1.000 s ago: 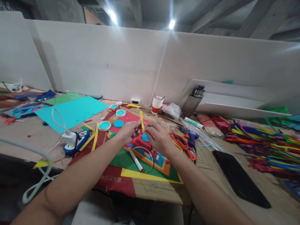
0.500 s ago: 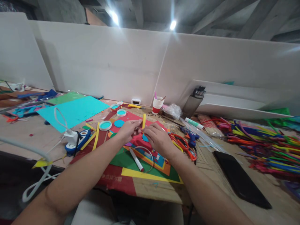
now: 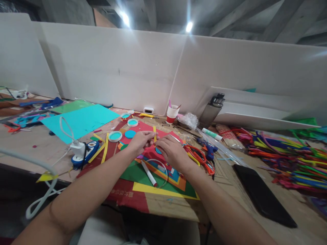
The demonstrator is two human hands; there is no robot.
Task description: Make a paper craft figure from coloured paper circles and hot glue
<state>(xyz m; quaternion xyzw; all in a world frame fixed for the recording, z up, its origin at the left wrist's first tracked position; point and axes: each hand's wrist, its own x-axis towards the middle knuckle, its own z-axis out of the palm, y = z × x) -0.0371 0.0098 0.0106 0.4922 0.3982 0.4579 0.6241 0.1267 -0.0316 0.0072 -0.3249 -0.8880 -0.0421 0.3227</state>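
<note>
My left hand and my right hand meet over a layered pile of coloured foam shapes on the table. Both pinch a narrow yellow foam strip that stands up between the fingertips. A small blue circle lies just under the right hand's fingers. A white marker with a red cap rests on the green sheet in front of the hands. A thin white ring lies beside it.
Round white lids with cyan inserts and a cyan sheet lie to the left, with a white charger and cable. Orange scissors, a blue glue gun, a black tablet and several pipe cleaners are on the right.
The yellow strip has come down lower between my fingers, and both hands have closed in a little over the red piece.
</note>
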